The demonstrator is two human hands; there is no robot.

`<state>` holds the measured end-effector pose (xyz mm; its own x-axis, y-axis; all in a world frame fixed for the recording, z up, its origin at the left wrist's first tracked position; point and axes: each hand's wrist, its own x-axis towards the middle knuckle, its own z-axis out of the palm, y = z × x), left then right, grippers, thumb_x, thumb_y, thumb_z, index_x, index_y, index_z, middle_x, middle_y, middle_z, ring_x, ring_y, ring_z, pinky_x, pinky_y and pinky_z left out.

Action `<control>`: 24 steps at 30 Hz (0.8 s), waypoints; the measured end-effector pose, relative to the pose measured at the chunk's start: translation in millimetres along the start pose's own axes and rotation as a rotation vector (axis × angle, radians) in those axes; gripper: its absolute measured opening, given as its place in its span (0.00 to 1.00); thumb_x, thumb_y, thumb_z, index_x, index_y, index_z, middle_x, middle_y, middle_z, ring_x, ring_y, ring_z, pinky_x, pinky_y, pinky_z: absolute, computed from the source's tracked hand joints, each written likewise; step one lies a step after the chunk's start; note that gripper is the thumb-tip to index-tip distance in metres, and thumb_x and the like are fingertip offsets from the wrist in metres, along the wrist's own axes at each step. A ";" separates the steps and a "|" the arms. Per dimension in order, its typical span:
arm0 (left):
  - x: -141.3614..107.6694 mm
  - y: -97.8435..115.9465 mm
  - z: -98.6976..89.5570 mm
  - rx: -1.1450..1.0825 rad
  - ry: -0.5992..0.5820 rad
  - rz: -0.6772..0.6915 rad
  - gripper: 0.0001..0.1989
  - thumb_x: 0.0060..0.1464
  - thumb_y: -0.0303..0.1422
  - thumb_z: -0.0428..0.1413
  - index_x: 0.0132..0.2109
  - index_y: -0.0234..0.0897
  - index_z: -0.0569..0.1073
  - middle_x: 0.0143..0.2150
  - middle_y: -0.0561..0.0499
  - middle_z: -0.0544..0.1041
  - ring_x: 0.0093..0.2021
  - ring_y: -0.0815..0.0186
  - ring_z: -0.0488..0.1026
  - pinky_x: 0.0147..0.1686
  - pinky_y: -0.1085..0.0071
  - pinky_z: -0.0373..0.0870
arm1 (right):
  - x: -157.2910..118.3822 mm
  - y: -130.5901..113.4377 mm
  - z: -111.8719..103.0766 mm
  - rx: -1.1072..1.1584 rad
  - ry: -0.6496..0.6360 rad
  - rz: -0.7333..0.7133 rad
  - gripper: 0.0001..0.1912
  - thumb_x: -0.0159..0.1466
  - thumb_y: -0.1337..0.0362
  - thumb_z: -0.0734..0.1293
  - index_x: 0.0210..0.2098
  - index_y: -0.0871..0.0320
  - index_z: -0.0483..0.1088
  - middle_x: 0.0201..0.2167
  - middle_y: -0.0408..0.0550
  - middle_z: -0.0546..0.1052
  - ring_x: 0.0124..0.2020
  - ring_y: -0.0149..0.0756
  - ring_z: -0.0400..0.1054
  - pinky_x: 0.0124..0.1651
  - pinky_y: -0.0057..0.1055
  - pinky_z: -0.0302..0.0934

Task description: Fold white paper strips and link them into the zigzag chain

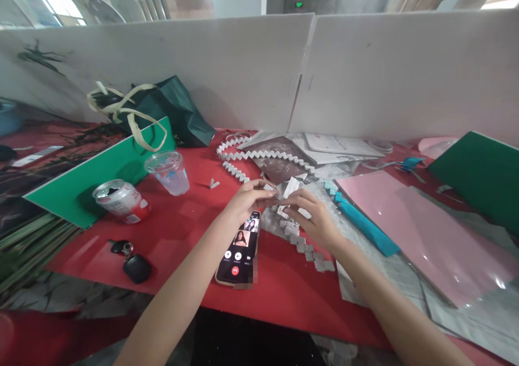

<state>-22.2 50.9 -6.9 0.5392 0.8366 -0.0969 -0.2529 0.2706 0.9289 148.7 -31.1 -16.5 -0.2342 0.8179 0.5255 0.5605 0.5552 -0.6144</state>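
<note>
Grey folded paper piece [284, 193] pinched in grip of left hand [247, 197] and right hand [314, 214]

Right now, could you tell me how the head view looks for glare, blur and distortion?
Head view: wide-angle bending curves the white partition top edge; window glare washes the upper corners; the pink sheet carries bright reflections; a blurred patch sits beside the phone; the hands and folded paper piece are fairly sharp.
</note>
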 end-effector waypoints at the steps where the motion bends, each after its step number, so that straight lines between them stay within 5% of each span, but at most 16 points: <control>1: 0.8 -1.0 -0.1 -0.017 0.000 -0.009 0.09 0.41 0.23 0.62 0.31 0.32 0.71 0.29 0.52 0.74 0.32 0.69 0.74 0.42 0.66 0.72 | 0.4 -0.1 -0.8 0.020 -0.008 0.000 0.11 0.66 0.60 0.59 0.43 0.52 0.71 0.37 0.49 0.70 0.38 0.37 0.67 0.43 0.36 0.63; 13: -1.7 2.0 5.6 0.060 -0.002 0.041 0.09 0.40 0.23 0.62 0.30 0.31 0.70 0.28 0.53 0.73 0.30 0.70 0.73 0.39 0.68 0.71 | 0.8 -4.1 -0.5 0.053 0.107 0.202 0.09 0.63 0.58 0.62 0.33 0.56 0.68 0.30 0.46 0.72 0.31 0.34 0.67 0.35 0.31 0.63; 24: -1.7 -0.8 6.1 0.008 -0.053 0.068 0.11 0.38 0.23 0.63 0.27 0.32 0.67 0.28 0.55 0.73 0.31 0.70 0.73 0.41 0.64 0.71 | 0.7 1.4 2.2 0.083 0.259 0.229 0.05 0.61 0.62 0.64 0.31 0.56 0.65 0.29 0.44 0.71 0.31 0.33 0.67 0.36 0.31 0.63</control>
<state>-18.0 46.3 -5.3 0.5630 0.8263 -0.0143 -0.2843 0.2099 0.9355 147.6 -29.4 -18.3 0.1048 0.8632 0.4939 0.5061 0.3812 -0.7737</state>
